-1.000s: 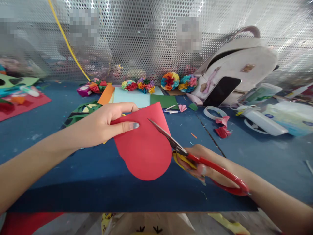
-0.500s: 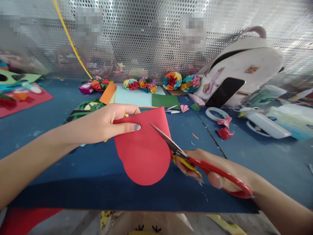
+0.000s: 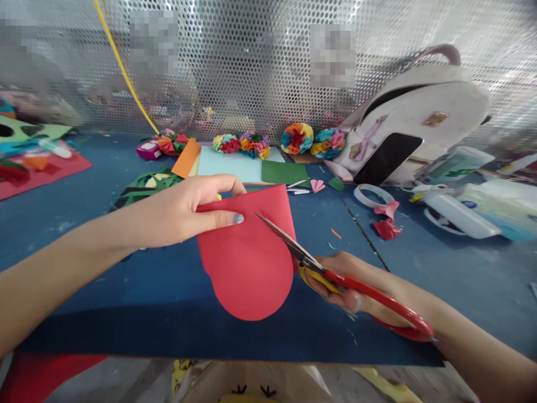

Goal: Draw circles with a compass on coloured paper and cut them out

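A sheet of red paper [image 3: 251, 268] is held up over the near part of the table, its lower edge cut to a round curve and its top corners still square. My left hand [image 3: 210, 207] pinches it at the upper left, thumb in front and fingers behind. In my right hand [image 3: 348, 280] are scissors [image 3: 308, 260] with red and yellow handles. One blade lies across the front of the paper, pointing up and left; the other blade is hidden behind the sheet.
On the blue table [image 3: 168, 302], paper flowers [image 3: 297, 138] line the perforated metal wall. A white backpack [image 3: 423, 112] with a phone [image 3: 388, 158] stands at back right. Tape [image 3: 373, 194] and red scraps [image 3: 386, 228] lie at right. Green cut paper [image 3: 138, 187] lies behind my left hand.
The scissors have closed slightly on the paper, the yellow handle drawing nearer the red one. My left hand and the sheet are almost where they were.
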The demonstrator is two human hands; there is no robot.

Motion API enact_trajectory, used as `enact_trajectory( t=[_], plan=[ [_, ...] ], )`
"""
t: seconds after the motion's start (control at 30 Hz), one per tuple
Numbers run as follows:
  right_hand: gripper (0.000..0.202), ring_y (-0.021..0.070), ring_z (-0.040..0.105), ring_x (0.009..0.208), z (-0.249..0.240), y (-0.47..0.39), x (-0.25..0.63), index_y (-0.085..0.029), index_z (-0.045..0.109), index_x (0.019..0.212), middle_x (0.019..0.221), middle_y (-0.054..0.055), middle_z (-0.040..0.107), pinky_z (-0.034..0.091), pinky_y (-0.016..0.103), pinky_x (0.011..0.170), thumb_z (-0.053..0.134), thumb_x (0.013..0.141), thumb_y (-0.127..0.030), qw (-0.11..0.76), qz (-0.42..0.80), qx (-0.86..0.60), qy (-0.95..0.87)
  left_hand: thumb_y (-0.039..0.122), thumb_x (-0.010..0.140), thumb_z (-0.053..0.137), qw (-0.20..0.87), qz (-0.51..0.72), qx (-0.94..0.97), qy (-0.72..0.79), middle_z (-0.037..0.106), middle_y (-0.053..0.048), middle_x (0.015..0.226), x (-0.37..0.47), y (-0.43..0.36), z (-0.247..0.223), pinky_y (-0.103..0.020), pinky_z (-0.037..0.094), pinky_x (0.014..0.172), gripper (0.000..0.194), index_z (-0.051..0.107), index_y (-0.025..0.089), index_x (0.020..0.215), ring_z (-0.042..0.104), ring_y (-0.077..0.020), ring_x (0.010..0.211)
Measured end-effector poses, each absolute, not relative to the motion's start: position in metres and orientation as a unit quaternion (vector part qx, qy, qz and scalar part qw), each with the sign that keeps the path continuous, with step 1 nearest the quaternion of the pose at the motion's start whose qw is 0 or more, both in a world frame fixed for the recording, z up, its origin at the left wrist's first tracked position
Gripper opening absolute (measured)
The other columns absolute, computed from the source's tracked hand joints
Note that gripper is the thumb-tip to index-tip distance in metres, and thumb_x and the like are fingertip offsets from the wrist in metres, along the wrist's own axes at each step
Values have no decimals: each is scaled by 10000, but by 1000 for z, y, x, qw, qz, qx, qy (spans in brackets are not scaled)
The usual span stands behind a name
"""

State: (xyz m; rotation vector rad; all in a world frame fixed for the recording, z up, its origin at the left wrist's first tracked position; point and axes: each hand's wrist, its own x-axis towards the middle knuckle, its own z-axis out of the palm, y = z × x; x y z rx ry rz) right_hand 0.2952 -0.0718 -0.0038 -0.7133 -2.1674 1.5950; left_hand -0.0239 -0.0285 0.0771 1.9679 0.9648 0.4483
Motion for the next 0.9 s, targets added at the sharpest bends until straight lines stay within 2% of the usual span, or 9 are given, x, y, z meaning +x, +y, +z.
enact_trajectory(
  t=[0.17,0.43,0.73,0.9],
  plan=[
    [548,115,379,599,-8,-71,299,-208,497,809,744,-31,467,295,279,547,501,1006,-719,185,532,-233,-793,337,936,674,455,166,788,380,573,67,623,-25,-26,77,-193,301,427,178,596,203,1022,441,-85,473],
    [459,123,387,595,-4,-75,299,-227,499,860,770,-26,482,316,287,540,468,1058,-639,192,503,-232,-810,375,947,682,478,167,777,375,615,54,709,-28,-26,75,-184,324,431,194,607,214,1025,504,-84,512],
    [568,128,356,581,-1,-81,295,-227,483,770,705,-41,448,293,298,535,468,1003,-745,190,519,-276,-787,408,951,667,459,151,787,384,661,-7,858,-27,-24,76,-193,388,473,227,625,202,1037,559,-110,587],
    [544,123,384,590,2,-81,295,-230,491,800,734,-43,469,304,300,550,454,1018,-727,180,497,-273,-804,410,944,685,461,142,781,397,615,25,780,-28,-23,75,-180,346,437,226,623,219,1047,506,-93,539]
  ],
)
